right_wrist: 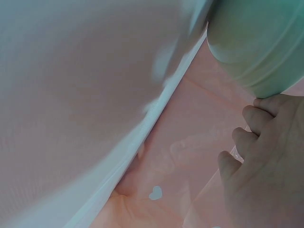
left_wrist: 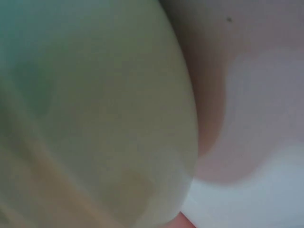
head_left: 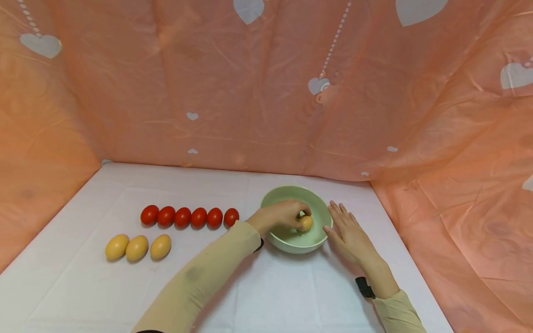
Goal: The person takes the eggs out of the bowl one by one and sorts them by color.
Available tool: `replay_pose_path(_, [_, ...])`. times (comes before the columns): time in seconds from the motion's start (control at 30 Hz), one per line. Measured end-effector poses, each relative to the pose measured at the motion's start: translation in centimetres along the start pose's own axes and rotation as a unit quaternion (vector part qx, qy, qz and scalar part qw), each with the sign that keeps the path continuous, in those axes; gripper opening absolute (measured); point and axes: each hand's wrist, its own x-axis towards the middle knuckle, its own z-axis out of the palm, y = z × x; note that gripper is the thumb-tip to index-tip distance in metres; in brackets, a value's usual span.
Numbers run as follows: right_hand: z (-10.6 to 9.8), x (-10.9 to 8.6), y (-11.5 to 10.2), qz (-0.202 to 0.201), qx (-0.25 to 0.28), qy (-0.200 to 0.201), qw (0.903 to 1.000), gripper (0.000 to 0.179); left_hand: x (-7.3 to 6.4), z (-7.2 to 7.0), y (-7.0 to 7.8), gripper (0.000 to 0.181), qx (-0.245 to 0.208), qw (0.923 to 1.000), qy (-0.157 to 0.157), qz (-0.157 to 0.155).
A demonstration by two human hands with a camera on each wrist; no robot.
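Observation:
My left hand (head_left: 286,213) reaches down inside a pale green bowl (head_left: 294,247) and grips a yellowish egg (head_left: 307,224) between thumb and fingers. On the bowl's right side, my right hand (head_left: 349,233) lies with straight fingers, thumb right at the rim. The right wrist view has the bowl's outer wall (right_wrist: 259,42) at the upper right, with the right hand's fingers (right_wrist: 259,118) close beside it. In the left wrist view, the blurred bowl wall (left_wrist: 118,104) fills much of the picture and the egg is hidden.
Left of the bowl, several red tomatoes (head_left: 182,218) lie in a row. Nearer and further left are three more yellow eggs (head_left: 136,249). A white cloth (head_left: 91,291) covers the table, and orange curtains (head_left: 241,138) with hearts hang behind and at both sides.

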Motion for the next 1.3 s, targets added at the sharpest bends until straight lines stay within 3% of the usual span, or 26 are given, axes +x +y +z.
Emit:
replay_pose_path(0.5, [0.2, 0.0, 0.1, 0.0, -0.002, 0.001, 1.0, 0.067, -0.6, 0.3, -0.3, 0.036, -0.036, 0.9992, 0.016, 0.001])
replay_pose_path(0.8, [0.0, -0.1, 0.0, -0.004, -0.004, 0.003, 1.0, 0.066, -1.9, -0.1, -0.2, 0.039, -0.059, 0.9971, 0.047, -0.003])
replay_pose_path(1.1, [0.1, -0.2, 0.0, -0.004, -0.003, 0.003, 1.0, 0.066, -3.4, -0.7, -0.1, 0.046, -0.068, 0.9933, 0.091, 0.019])
replay_pose_path(1.3, [-0.2, -0.1, -0.1, -0.002, -0.007, -0.003, 1.0, 0.066, -4.6, -1.1, -0.3, 0.046, -0.083, 0.989, 0.122, 0.016])
